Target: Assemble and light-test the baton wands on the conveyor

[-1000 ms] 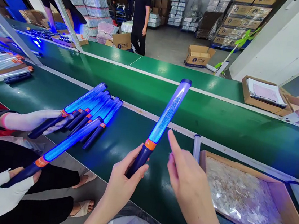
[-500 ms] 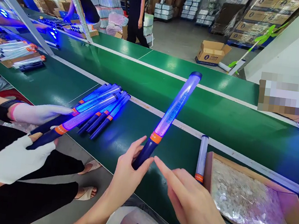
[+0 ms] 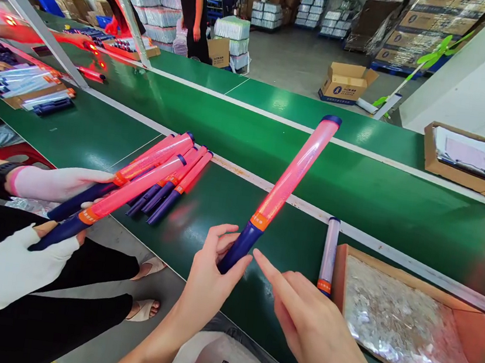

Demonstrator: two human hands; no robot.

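My left hand [image 3: 206, 280] is closed around the dark blue handle of a light stick [image 3: 299, 168]. The stick tilts up to the right over the green bench, its tube glowing red above an orange band. Just right of the handle is my right hand [image 3: 311, 319], holding nothing, its index finger stretched toward the handle and its other fingers bent. Whether that fingertip touches the stick I cannot tell. An unlit light stick [image 3: 329, 254] lies farther right, beside a cardboard tray [image 3: 339, 276] of small clear plastic pieces.
At left, a co-worker's white-gloved hands [image 3: 15, 268] hold red-lit sticks over a small pile of lit sticks [image 3: 180, 188]. A pale rail [image 3: 243, 173] runs along the green bench [image 3: 197, 258]. Papers lie in a box [image 3: 456, 172] at far right. A person [image 3: 193, 10] stands beyond the bench.
The glow of my light stick and the co-worker's sticks has turned from blue to red. My stick has shifted slightly right. The person beyond the bench has moved left.
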